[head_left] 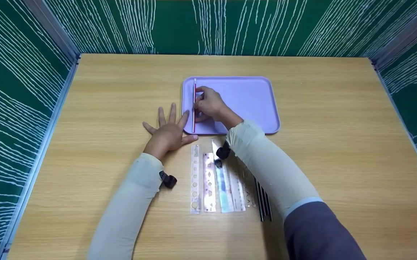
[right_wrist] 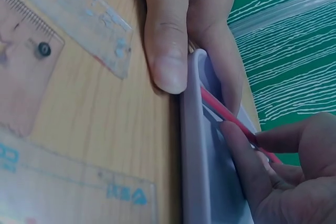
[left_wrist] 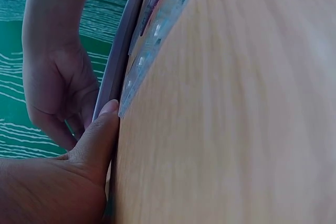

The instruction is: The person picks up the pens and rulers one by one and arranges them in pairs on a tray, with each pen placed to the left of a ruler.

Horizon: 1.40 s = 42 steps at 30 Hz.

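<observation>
My right hand (head_left: pixel 212 104) reaches over the left part of a purple tray (head_left: pixel 248 97) and pinches a slim red pencil (head_left: pixel 194 124) between thumb and fingers. The pencil lies lengthwise along the tray's left side, its far end pale. In the right wrist view the thumb and fingertips meet on the red shaft (right_wrist: pixel 219 104), just inside the tray wall. My left hand (head_left: pixel 169 136) rests on the table at the tray's near left corner with fingers spread. Its index finger overlaps the left rim, and its thumb (left_wrist: pixel 97 135) lies along the near edge.
Several clear rulers, among them a left one (head_left: pixel 195 180), a pinkish one (head_left: pixel 209 187) and a bluish one (head_left: pixel 224 191), lie side by side nearer me. Black sticks (head_left: pixel 262 202) lie right of them, partly under my right forearm. Green, white-streaked panels (head_left: pixel 176 29) surround the table.
</observation>
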{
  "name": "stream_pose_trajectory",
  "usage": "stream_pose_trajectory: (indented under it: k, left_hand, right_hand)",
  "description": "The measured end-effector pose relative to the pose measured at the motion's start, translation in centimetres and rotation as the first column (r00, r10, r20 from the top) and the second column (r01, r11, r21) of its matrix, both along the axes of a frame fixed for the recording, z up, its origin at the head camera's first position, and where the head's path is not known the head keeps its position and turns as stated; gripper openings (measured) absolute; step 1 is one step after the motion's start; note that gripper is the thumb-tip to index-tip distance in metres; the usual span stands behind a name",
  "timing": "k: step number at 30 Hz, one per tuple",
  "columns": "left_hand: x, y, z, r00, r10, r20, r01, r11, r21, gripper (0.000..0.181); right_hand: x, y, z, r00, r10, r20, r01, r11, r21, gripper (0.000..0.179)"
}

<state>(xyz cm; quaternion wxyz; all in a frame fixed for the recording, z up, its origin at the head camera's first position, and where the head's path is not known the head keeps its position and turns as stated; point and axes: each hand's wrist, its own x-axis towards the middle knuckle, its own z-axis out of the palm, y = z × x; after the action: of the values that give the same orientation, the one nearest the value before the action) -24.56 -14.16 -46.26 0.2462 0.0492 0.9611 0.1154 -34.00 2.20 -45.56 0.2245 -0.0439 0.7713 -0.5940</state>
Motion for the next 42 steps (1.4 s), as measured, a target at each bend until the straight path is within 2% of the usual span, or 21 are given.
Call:
stream_pose_trajectory:
  k: [5, 10, 14, 16, 21, 29, 33, 36, 42]
  left_hand:
    - [0.0, 0.1, 0.0, 1.000, 0.001, -0.003, -0.001, 1.000, 0.004, 0.098]
    - [0.0, 0.1, -0.1, 1.000, 0.007, -0.012, -0.007, 1.000, 0.015, 0.098]
    - [0.1, 0.2, -0.1, 1.000, 0.011, -0.017, -0.011, 1.000, 0.017, 0.098]
    - [0.1, 0.2, -0.2, 1.000, 0.011, -0.019, -0.011, 1.000, 0.014, 0.098]
    - [0.1, 0.3, -0.1, 1.000, 0.004, -0.020, -0.004, 1.000, 0.001, 0.098]
    - [-0.1, 0.2, 0.0, 1.000, -0.007, -0.005, 0.007, 1.000, -0.025, 0.099]
    - [-0.1, 0.3, 0.0, 1.000, -0.007, 0.000, 0.007, 0.999, -0.031, 0.100]
    - [-0.1, 0.3, 0.0, 1.000, -0.006, 0.005, 0.006, 0.999, -0.037, 0.100]
    - [-0.1, 0.3, -0.1, 1.000, -0.005, 0.006, 0.006, 0.999, -0.037, 0.100]
  right_hand:
    - [0.2, -0.4, 0.2, 0.998, 0.001, -0.057, 0.004, 0.995, 0.104, 0.063]
    - [0.3, -1.0, 0.5, 0.996, -0.004, -0.092, 0.026, 0.972, 0.236, 0.062]
    - [0.4, -1.7, 0.7, 0.994, 0.003, -0.106, 0.034, 0.937, 0.347, 0.059]
    - [0.4, -2.0, 0.7, 0.988, 0.031, -0.151, 0.037, 0.905, 0.425, 0.055]
    - [0.6, -2.4, 0.8, 0.965, 0.097, -0.245, 0.053, 0.841, 0.539, 0.052]
    - [0.8, -2.6, 0.6, 0.938, 0.137, -0.317, 0.087, 0.795, 0.601, 0.045]
    - [0.9, -2.5, 0.5, 0.933, 0.137, -0.334, 0.093, 0.803, 0.589, 0.044]
    - [1.1, -2.4, 0.4, 0.933, 0.128, -0.335, 0.090, 0.821, 0.564, 0.043]
    - [1.5, -1.8, 0.4, 0.950, 0.090, -0.300, 0.076, 0.863, 0.499, 0.044]
